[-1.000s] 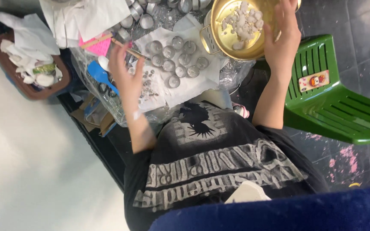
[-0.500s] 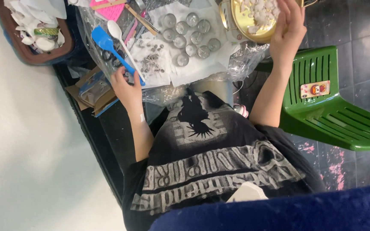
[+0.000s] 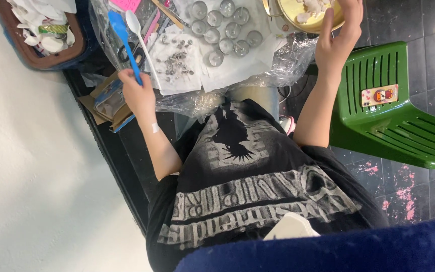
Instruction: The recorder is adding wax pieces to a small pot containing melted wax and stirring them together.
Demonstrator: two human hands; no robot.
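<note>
Blue spatula (image 3: 124, 43) is in my left hand (image 3: 138, 93); fingers closed round the lower end of its handle, blade end pointing up and away from me over the plastic-covered table (image 3: 273, 70); a white spoon (image 3: 142, 43) lies right alongside the spatula, its bowl beside the blue blade, handle running down toward my fingers; can't tell if I'm holding it too.

My right hand (image 3: 336, 43) is up at the yellow bowl (image 3: 303, 17), top edge of view; fingers loosely curled at the bowl's rim on its right side, touching or just off it, can't tell which; not gripping anything I can see; white chunks (image 3: 313, 5) sit inside the bowl.

Btwn my two hands, on white paper (image 3: 227, 68): a cluster of small round metal cups (image 3: 222, 30), abt nine, set close together; left of them a scatter of tiny metal bits (image 3: 177, 58) on another white sheet, just right of the spoon.

Further out: brown tray (image 3: 71, 53) w/ white scraps, top left, well apart from the spatula; flat cardboard pieces (image 3: 104, 106) just under my left hand; green plastic chair (image 3: 399, 111) to my right, beside my forearm; dark tiled floor (image 3: 429, 30) beyond it.
</note>
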